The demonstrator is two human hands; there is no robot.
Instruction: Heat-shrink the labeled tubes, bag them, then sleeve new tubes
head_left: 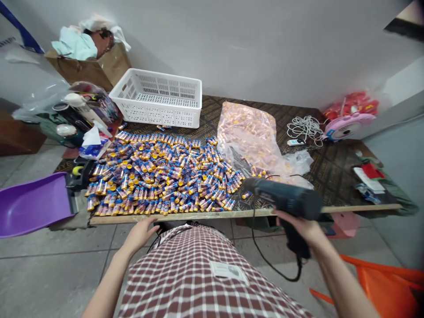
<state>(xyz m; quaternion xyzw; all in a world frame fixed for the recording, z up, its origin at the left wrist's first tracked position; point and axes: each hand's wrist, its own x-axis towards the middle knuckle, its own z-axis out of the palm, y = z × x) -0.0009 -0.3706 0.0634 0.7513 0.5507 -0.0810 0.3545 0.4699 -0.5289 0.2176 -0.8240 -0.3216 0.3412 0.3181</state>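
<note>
My right hand is wrapped round the handle of a dark heat gun, its nozzle pointing left over the table's front part. A black cord hangs from the gun's handle in a loop. My left hand is at the table's front edge, thumb and fingers apart, with nothing visible in it. Beyond it, many small cylindrical tubes with blue-and-pink wraps and yellow caps lie in a wide heap. To the right of the heap, a large clear plastic bag holds more such tubes.
Behind the heap stands a white plastic basket. A purple dustpan sticks out at left, near bottles and a cardboard box. A coiled white cable and pink fan are at right; an orange chair is lower right.
</note>
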